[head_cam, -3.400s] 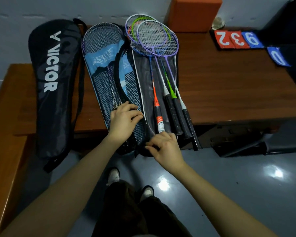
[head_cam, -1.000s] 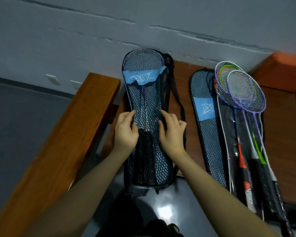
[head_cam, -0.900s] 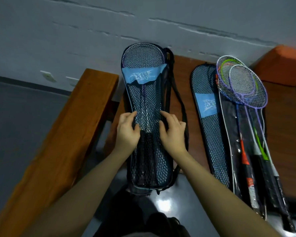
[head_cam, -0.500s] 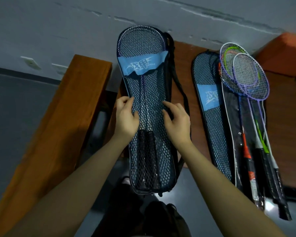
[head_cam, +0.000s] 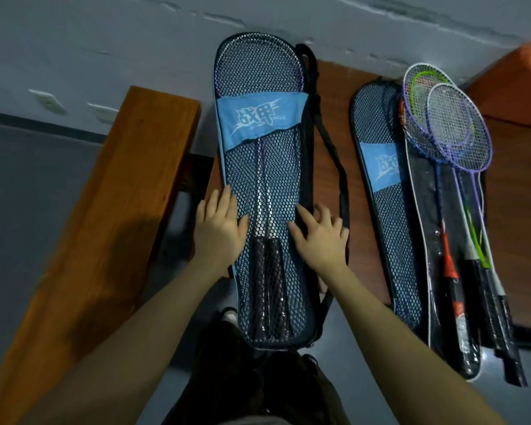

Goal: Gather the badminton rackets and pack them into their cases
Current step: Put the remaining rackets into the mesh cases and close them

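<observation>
A blue mesh racket case [head_cam: 262, 127] with rackets inside lies lengthwise on the brown table [head_cam: 328, 105], its lower end hanging over the front edge. My left hand [head_cam: 218, 228] rests flat on its left side and my right hand [head_cam: 319, 234] rests flat on its right side, fingers straight. Two black racket grips [head_cam: 269, 286] show through the mesh between my hands. To the right lies a second mesh case [head_cam: 380, 191], folded open. Several loose rackets [head_cam: 454, 154] lie on a black case beside it.
A wooden bench [head_cam: 111, 216] runs along the left. An orange block [head_cam: 515, 84] sits at the back right against the grey wall. The case's black shoulder strap [head_cam: 334, 154] trails on the table between the two cases. Below is grey floor and my legs.
The packed mesh case has been moved left, away from the loose rackets. In the last second my hands slid slightly apart on it and flattened, while the view tilted down.
</observation>
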### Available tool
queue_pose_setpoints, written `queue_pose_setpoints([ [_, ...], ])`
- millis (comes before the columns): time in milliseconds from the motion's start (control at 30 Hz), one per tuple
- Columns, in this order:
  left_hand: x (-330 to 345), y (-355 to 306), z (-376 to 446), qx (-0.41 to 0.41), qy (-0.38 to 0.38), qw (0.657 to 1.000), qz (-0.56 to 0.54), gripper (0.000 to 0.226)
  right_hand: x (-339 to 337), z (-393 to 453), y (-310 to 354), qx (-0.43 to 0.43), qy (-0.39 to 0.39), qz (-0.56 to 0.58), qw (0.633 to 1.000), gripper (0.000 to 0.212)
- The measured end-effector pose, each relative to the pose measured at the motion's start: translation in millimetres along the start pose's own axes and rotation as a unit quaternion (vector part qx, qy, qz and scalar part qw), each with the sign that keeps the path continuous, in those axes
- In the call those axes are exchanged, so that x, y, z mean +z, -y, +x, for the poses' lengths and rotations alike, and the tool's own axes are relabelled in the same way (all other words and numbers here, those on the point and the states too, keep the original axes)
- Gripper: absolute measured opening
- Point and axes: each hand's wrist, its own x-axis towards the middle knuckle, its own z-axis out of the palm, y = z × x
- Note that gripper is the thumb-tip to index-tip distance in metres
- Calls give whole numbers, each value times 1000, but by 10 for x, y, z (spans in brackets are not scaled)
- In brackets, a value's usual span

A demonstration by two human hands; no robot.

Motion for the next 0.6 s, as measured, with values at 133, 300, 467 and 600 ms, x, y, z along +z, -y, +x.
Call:
queue_pose_setpoints([
  [133, -113, -107, 40, 0, 11, 1000, -20, 48, -123, -15, -64, -36, -33, 55, 997, 45],
  [300, -229, -569, 74, 8, 3, 998, -62, 47, -385, -11, -358, -69, -80, 131, 986, 38],
  [467, -185, -1420, 230, 35, 18, 995, -88, 44, -771, 10, -1037, -59, -122, 212, 968, 28],
  [600, -23, -2155, 385, 49, 36, 992, -114, 41, -1006, 42, -1811, -34, -153, 215, 964, 24],
])
